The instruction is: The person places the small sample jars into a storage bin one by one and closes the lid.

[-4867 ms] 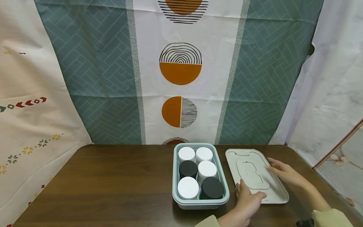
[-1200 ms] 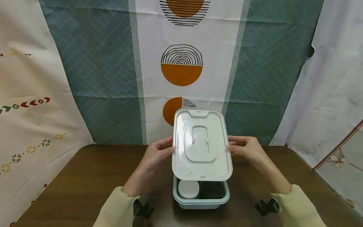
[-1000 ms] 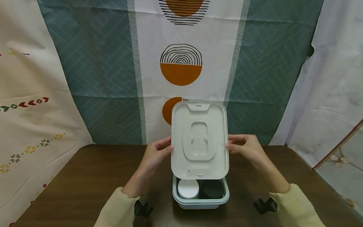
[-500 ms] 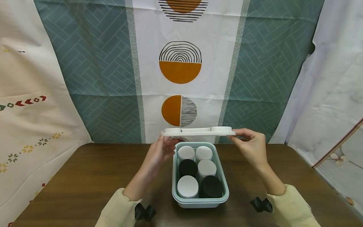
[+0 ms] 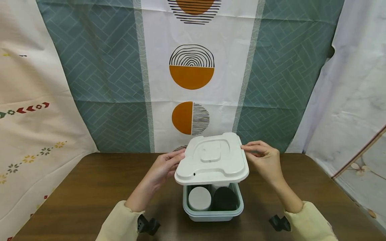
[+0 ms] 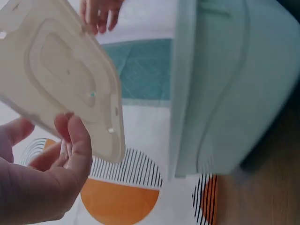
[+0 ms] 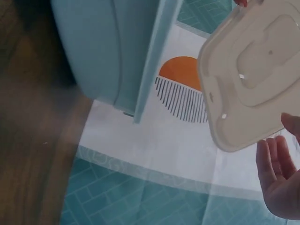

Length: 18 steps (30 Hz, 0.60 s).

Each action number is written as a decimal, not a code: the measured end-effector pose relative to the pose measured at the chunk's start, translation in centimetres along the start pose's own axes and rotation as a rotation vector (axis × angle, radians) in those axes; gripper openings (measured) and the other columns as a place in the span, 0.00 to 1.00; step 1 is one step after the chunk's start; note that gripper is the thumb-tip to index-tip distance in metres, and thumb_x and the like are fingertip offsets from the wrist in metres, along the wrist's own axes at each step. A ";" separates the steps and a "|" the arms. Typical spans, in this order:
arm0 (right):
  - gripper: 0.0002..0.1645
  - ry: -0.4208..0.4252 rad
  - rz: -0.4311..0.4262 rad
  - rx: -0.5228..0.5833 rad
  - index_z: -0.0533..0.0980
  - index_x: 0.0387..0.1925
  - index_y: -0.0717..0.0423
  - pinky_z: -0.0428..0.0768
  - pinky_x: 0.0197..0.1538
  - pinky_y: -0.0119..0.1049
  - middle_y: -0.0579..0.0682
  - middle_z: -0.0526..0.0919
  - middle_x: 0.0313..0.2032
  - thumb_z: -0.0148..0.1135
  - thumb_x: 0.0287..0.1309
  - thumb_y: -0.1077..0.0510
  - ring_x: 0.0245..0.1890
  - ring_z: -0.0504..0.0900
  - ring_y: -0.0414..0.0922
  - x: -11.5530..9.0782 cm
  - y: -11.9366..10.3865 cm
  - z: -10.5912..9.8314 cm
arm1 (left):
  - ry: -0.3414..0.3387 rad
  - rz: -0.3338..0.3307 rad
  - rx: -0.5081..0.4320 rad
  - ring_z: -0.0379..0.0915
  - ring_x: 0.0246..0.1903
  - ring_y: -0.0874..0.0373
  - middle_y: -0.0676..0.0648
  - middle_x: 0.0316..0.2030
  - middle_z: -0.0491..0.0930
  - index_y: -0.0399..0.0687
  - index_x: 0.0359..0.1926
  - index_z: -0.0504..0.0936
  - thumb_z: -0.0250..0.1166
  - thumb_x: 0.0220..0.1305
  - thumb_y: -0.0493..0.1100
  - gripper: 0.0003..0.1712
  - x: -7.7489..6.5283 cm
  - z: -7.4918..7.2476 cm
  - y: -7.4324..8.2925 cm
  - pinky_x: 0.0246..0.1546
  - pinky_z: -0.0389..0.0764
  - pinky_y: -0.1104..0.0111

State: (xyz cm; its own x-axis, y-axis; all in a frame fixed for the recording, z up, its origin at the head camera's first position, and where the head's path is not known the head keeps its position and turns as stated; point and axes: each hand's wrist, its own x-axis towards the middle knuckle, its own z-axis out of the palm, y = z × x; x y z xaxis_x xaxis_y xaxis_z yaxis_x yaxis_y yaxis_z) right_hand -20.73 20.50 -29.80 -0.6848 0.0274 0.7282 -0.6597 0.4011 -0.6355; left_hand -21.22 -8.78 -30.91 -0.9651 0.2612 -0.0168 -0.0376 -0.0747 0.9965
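A white rectangular lid point(image 5: 211, 157) is held tilted above a pale blue-green box point(image 5: 213, 217), its raised side up. My left hand point(image 5: 161, 167) pinches the lid's left edge, and my right hand point(image 5: 265, 159) pinches its right edge. Below the lid's near edge, a white-capped container point(image 5: 199, 198) and a black-capped container point(image 5: 224, 198) show inside the box. Most of the other containers are hidden by the lid. Both wrist views show the lid's underside point(image 6: 61, 70) apart from the box wall point(image 7: 112, 51).
The box stands on a dark brown wooden table point(image 5: 90, 194). Behind the table hangs a patterned green and white cloth point(image 5: 193, 77). Pale cloths hang at the left point(image 5: 39, 134) and right point(image 5: 346, 117). A black wrist device point(image 5: 147, 225) sits at each cuff.
The lid was lifted from the table at the right and brought over the box. Both hands have turned it from underside-facing, through edge-on, to top-side up, and its near edge is lower now.
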 end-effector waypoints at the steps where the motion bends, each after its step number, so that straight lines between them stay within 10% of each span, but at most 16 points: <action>1: 0.09 -0.020 0.017 -0.009 0.82 0.30 0.69 0.78 0.32 0.23 0.50 0.83 0.30 0.66 0.40 0.76 0.32 0.79 0.31 -0.1 0.1 -0.1 | -0.014 0.005 0.031 0.78 0.34 0.60 0.39 0.55 0.72 0.36 0.60 0.68 0.56 0.64 0.45 0.27 0.0 -0.1 -0.1 0.38 0.79 0.70; 18: 0.20 -0.438 0.297 0.037 0.72 0.53 0.65 0.81 0.31 0.36 0.62 0.78 0.41 0.55 0.61 0.59 0.31 0.80 0.37 -1.4 1.5 -0.6 | -0.033 0.076 0.239 0.68 0.18 0.60 0.47 0.27 0.75 0.35 0.60 0.68 0.61 0.60 0.41 0.28 0.3 -0.7 -1.5 0.22 0.77 0.69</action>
State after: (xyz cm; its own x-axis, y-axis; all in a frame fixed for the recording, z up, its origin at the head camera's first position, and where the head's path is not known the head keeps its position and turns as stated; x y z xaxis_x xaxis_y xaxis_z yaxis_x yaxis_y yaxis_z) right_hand -20.61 21.64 -31.60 -0.9036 -0.2532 0.3456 -0.4231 0.4012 -0.8124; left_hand -21.60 -9.23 -32.48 -0.9538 0.2950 0.0573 0.1005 0.1331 0.9860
